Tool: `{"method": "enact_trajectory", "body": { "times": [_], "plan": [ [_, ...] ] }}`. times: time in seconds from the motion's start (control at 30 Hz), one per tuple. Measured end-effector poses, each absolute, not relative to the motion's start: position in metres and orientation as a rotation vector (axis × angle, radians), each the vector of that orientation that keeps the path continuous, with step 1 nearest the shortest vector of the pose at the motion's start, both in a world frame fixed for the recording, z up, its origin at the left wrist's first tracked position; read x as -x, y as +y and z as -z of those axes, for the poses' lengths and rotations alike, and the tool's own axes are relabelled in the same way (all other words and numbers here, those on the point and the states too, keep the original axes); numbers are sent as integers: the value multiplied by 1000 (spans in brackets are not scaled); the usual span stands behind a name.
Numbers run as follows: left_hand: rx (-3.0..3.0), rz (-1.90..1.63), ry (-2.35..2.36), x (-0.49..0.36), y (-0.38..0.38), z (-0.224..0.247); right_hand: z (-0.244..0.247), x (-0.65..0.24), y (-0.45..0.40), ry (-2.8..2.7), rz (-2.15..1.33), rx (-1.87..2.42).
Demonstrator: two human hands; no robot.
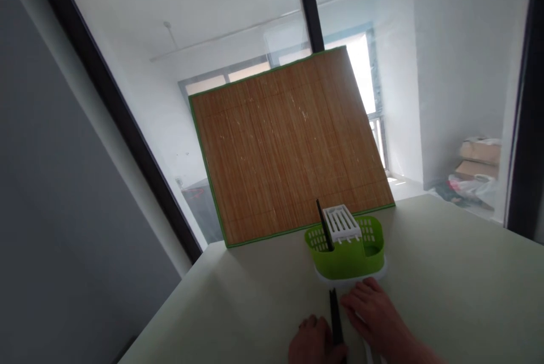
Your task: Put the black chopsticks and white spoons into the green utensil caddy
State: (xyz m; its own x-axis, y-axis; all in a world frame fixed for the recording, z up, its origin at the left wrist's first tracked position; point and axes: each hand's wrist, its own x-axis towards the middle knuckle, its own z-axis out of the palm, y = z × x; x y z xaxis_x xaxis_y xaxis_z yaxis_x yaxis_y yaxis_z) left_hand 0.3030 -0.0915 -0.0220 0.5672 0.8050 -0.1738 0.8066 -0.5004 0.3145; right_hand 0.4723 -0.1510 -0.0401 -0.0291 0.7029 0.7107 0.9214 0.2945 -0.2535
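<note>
At the lower edge, my left hand (312, 342) has curled fingers, and its thumb lies over dark chopsticks (335, 316) that point away from me. Just right of them my right hand (376, 313) rests low over the table with its fingers bent together. Below its palm a pale, narrow object (368, 352) shows in part; its kind is hidden. Beyond both hands stands a green utensil basket (351, 262) on a white base (340, 283). A white slotted rack (341, 222) sits across its middle, and a dark chopstick (324, 225) leans up out of its left part.
Behind the basket a brown bamboo mat (284, 148) with green edging stands upright against a glass partition (148, 109). The pale table (263, 290) ends at the glass. A grey wall (63, 211) is at left. Cardboard boxes (480, 154) lie beyond the glass at right.
</note>
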Motion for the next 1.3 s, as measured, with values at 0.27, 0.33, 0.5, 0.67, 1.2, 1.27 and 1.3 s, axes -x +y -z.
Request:
{"method": "enact_trajectory", "body": {
  "times": [0.27, 0.33, 0.5, 0.67, 1.2, 1.27, 1.3],
  "plan": [
    [-2493, -37, 1314, -297, -90, 32, 53, -464, -152, -1959, 219, 1485],
    [-2504, -58, 1325, -295, -88, 35, 59, -460, -152, -2060, 188, 1492],
    [-2554, -67, 1362, -291, -84, 41, 61, -450, -156, -2202, 39, 1556],
    [-2569, -46, 1375, -291, -84, 41, 60, -449, -156, -2226, 19, 1576],
    [-2550, 219, 1693, -283, -75, 14, 68, -451, -152, -2172, 149, 1547],
    [-2535, 228, 1727, -278, -67, 14, 72, -452, -150, -2166, 183, 1540],
    [-2532, 216, 1737, -274, -64, 14, 74, -453, -148, -2168, 203, 1533]
  ]
}}
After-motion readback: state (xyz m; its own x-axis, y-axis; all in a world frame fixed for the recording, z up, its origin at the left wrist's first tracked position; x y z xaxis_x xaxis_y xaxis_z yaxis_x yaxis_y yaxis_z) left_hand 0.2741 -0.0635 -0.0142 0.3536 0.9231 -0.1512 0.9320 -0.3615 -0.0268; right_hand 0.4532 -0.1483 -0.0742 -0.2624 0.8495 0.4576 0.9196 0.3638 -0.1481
